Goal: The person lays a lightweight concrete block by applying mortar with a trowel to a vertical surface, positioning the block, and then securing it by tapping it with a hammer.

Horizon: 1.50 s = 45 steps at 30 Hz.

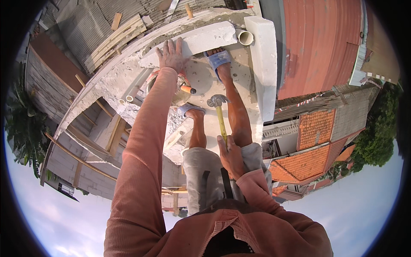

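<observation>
My left hand (171,55) lies flat with spread fingers on a white building block (201,39) set along the edge of a concrete slab (201,81). My right hand (231,156) grips the yellow handle of a claw hammer (219,112), whose steel head hangs between my legs, above the slab. Both feet in blue sandals stand on the slab, one (217,59) against the block, the other (188,110) nearer me. Both arms wear salmon sleeves.
A second white block (265,64) stands along the slab's right edge, with a white pipe end (245,37) at the corner. A bucket with an orange-handled tool (182,92) sits under my left arm. Beyond the slab drop rooftops, red tiles at right, corrugated sheets and timber at left.
</observation>
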### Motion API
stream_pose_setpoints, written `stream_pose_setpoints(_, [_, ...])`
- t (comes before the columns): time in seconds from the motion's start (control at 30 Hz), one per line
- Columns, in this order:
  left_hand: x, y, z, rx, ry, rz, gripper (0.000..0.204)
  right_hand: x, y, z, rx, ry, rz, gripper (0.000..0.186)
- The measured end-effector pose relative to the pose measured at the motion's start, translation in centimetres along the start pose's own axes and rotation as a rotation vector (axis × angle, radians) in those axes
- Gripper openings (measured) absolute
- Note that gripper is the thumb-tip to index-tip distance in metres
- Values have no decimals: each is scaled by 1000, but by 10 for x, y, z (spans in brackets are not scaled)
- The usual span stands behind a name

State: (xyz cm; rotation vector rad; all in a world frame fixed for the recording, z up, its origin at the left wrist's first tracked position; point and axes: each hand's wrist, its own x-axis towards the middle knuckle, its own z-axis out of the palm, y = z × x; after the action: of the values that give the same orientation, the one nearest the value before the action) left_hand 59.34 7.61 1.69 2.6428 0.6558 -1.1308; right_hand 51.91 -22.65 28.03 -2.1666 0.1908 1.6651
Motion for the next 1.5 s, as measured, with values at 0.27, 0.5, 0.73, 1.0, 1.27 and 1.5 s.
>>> stream_pose_setpoints(0.27, [-4, 38, -23, -20, 175, 90, 100, 0, 6, 9, 3, 22, -105, 37])
stream_pose_setpoints(0.5, [0, 54, -27, -74, 48, 47, 91, 0, -25, -10, 47, -12, 41, 50])
stream_pose_setpoints(0.73, [-4, 52, -31, -107, 16, 18, 88, 5, -41, -24, -98, -52, 17, 43])
stream_pose_setpoints(1.0, [-8, 57, -43, -183, 0, -3, 86, 7, -47, -33, -273, -75, -128, 36])
stream_pose_setpoints(1.27, [1, 60, -34, -227, -2, -24, 79, 15, -64, -43, -304, -132, 6, 41])
stream_pose_setpoints(1.5, [-1, 62, -32, -157, 19, -24, 85, 17, -77, -51, -296, -137, 34, 43])
